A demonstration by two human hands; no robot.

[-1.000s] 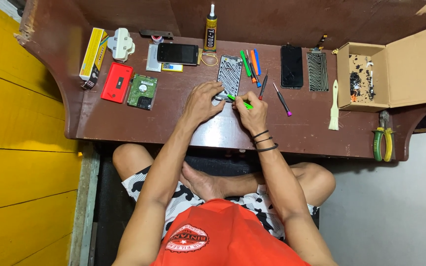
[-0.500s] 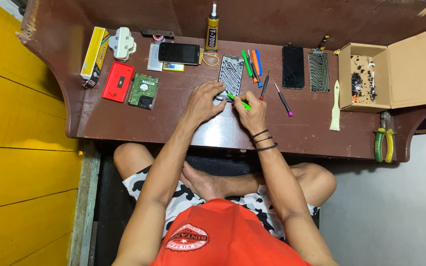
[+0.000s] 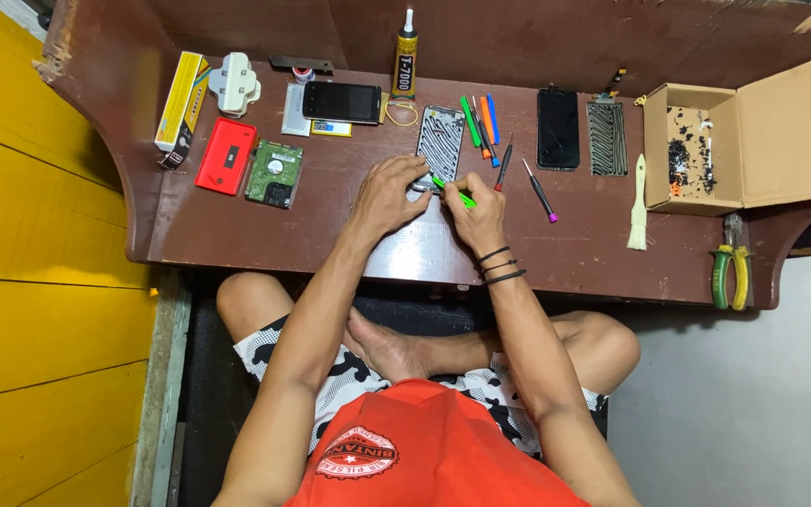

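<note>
Head view: the left hand (image 3: 389, 195) presses its fingers on the lower end of the phone frame (image 3: 439, 148), pinning it to the surface (image 3: 330, 235). The right hand (image 3: 477, 214) pinches a green-handled tool (image 3: 454, 192) whose tip meets that same end. Best done with the frame held flat and the tool pressed lightly. Spare tools (image 3: 482, 122) lie just right of the frame, a black phone (image 3: 558, 128) beyond.
</note>
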